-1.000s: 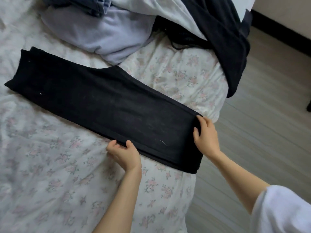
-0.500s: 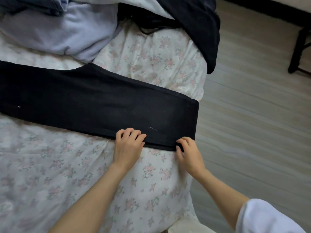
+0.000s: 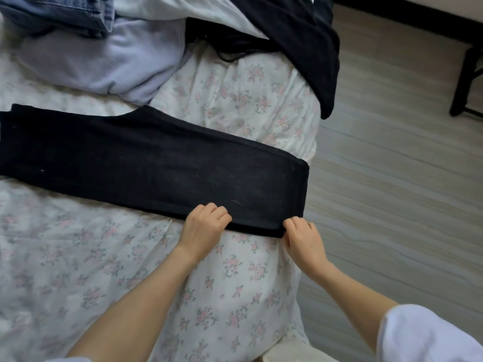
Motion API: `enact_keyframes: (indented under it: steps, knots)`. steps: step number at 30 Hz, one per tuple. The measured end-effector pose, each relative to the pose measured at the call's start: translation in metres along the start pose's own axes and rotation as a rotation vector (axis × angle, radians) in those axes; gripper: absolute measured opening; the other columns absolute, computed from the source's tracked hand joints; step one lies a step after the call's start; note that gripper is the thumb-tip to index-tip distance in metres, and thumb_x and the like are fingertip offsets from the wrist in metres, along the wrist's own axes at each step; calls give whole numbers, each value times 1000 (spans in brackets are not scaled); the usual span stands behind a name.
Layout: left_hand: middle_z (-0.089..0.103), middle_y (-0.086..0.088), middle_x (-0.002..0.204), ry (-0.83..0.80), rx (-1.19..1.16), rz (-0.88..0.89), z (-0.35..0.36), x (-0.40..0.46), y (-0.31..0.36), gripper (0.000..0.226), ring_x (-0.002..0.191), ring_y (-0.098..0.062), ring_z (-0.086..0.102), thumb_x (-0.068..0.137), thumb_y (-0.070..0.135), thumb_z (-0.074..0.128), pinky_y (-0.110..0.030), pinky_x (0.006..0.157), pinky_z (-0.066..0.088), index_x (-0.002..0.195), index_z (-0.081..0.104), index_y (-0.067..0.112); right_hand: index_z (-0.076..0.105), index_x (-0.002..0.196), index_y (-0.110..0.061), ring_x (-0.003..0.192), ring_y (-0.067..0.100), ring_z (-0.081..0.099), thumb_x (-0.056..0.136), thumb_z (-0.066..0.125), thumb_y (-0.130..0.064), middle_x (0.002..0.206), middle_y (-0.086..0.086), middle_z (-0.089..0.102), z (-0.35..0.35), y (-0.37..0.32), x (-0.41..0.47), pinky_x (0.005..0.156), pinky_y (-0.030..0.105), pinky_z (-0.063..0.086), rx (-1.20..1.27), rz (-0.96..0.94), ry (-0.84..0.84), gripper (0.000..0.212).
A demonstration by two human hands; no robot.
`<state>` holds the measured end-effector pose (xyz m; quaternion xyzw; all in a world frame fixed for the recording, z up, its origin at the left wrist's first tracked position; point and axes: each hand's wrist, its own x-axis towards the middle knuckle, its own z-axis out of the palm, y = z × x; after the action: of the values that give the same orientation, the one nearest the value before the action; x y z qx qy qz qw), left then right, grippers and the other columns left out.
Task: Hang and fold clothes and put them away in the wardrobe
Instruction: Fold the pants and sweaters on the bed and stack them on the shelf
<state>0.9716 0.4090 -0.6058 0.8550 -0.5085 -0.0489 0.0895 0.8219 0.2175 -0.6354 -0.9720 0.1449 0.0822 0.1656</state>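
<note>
below, two hands, left grip (image 3: 202, 226) and right grip (image 3: 303, 237) each pinching one black trousers (image 3: 146, 168) edge

The black trousers (image 3: 146, 163) lie flat across the flowered bed (image 3: 78, 257), folded lengthwise into one long dark band, the hem end squared off at the bed's right edge. Farther back sits a heap: blue jeans (image 3: 60, 11), a lilac garment (image 3: 104, 61) and a black garment (image 3: 308, 43) draping over the edge.

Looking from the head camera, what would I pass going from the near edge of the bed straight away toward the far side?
Floral bedsheet → left hand and right hand side by side → black trousers → lavender garment → blue jeans.
</note>
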Motion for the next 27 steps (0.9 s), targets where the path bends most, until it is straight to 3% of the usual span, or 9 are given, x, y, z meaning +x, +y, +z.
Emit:
enact_keyframes:
  steps: [4, 9, 12, 15, 18, 20, 22, 24, 27]
  knots:
    - [56, 3, 61, 4, -1, -13, 1, -2, 1, 40, 52, -16, 50, 41, -22, 60, -24, 41, 32, 61, 62, 13, 51, 66, -10, 52, 19, 40, 54, 70, 11, 61, 2, 46, 2, -3, -3, 52, 26, 27, -4, 10, 25, 30]
    - [57, 3, 62, -5, -16, -21, 8, -10, 0, 38, 54, -15, 50, 44, -20, 65, -23, 39, 36, 63, 63, 13, 55, 73, -10, 56, 19, 42, 54, 69, 14, 68, 2, 49, 15, -7, -9, 49, 25, 27, 18, 62, -71, 34]
    - [59, 3, 68, -12, -42, -23, 12, -14, 0, 35, 58, -15, 52, 48, -16, 67, -22, 40, 37, 68, 65, 13, 54, 101, -11, 76, 19, 45, 67, 56, 15, 93, 3, 51, 20, -4, -9, 50, 26, 35, 10, 162, -220, 43]
    - [64, -2, 88, -14, -79, -9, 12, -19, 4, 27, 75, -18, 58, 62, -3, 72, -25, 49, 44, 85, 67, 11, 32, 136, -14, 102, 22, 47, 83, 39, 8, 127, 5, 38, 18, -1, -16, 71, 31, 50, 130, 344, -399, 59]
    - [59, -9, 120, -50, -17, -79, 10, -24, -5, 35, 110, -25, 56, 82, 15, 55, -38, 83, 50, 117, 60, 12, 19, 145, -11, 125, 26, 39, 86, 34, 3, 146, 8, 27, 17, -8, -17, 102, 41, 38, 173, 474, -385, 62]
    - [52, -10, 134, -147, 50, -180, 8, -29, -17, 45, 125, -29, 47, 87, 29, 39, -49, 101, 40, 128, 54, 16, 15, 147, -10, 140, 26, 19, 86, 35, 0, 153, 10, 18, 16, -23, -10, 116, 45, 18, 138, 430, -282, 65]
    - [48, -10, 139, -240, 81, -243, 5, -34, -32, 51, 130, -31, 43, 88, 37, 34, -55, 103, 34, 132, 52, 19, 17, 148, -10, 143, 29, 11, 88, 38, -2, 155, 14, 14, 11, -43, 4, 118, 47, 11, 158, 329, -194, 64]
    - [48, -9, 140, -258, 100, -260, 2, -41, -50, 46, 131, -32, 43, 89, 38, 44, -59, 101, 33, 131, 53, 21, 27, 146, -11, 142, 37, 15, 87, 43, -3, 153, 18, 19, 6, -67, 20, 115, 49, 12, 178, 172, -135, 61]
    - [51, -11, 137, -214, 64, -305, -8, -57, -87, 52, 127, -34, 46, 77, 19, 74, -59, 98, 36, 127, 58, 19, 46, 135, -15, 136, 38, 32, 87, 41, -19, 145, 17, 38, 8, -103, 42, 107, 56, 25, 66, -120, -137, 48]
